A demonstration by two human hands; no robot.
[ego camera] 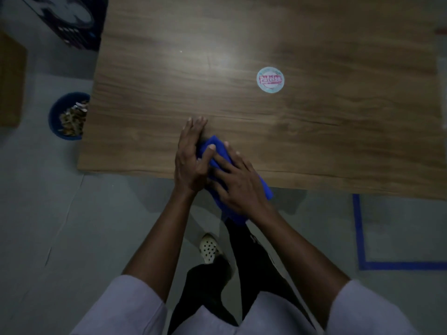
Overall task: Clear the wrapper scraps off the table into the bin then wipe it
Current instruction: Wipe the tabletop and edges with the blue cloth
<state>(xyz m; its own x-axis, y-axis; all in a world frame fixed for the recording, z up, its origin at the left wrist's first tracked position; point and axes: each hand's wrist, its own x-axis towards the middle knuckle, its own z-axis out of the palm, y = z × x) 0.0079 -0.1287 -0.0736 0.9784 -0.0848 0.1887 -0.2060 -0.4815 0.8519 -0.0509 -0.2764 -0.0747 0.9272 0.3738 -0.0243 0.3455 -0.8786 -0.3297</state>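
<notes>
A blue cloth (216,143) lies bunched at the near edge of the wooden table (314,131), its tail hanging off the edge toward the floor. My right hand (238,182) lies over the cloth with its fingers curled into the fabric. My left hand (191,155) sits just left of it, fingers straight and flat on the tabletop, thumb resting on top of the cloth. On the floor left of the table stands a round blue bin (54,117) holding wrapper scraps (72,120). No loose scraps show on the tabletop.
A round sticker (270,80) with red lettering is on the table right of centre. A dark crate (72,30) stands at the far left corner. Blue tape (358,228) marks the floor at right. My shoe (209,247) is under the near edge.
</notes>
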